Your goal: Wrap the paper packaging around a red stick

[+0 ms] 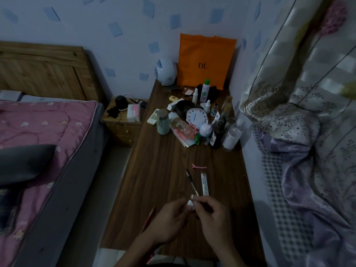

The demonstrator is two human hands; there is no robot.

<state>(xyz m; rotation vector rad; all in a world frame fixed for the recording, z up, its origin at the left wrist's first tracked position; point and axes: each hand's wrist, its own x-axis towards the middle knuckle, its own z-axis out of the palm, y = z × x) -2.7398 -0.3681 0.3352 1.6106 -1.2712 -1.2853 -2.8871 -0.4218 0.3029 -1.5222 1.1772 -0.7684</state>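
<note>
Both my hands meet low over the dark wooden table (163, 170). My right hand (213, 218) grips a thin dark pen (191, 182) whose tip points away from me. My left hand (169, 222) pinches a small white object (190, 202), perhaps tissue, against the pen near my right fingers. A red pencil (149, 218) lies on the table under my left hand. Beside the pen lies a clear narrow refill packet (204, 184), and beyond it a pink hair clip (199, 167).
At the table's far end stand several bottles (205, 90), a white clock (196, 117), a jar (162, 122), an orange bag (204, 60) and a small white fan (165, 72). A pink-quilted bed (38, 132) and nightstand (123, 120) are left; curtains and bedding (308, 132) crowd the right.
</note>
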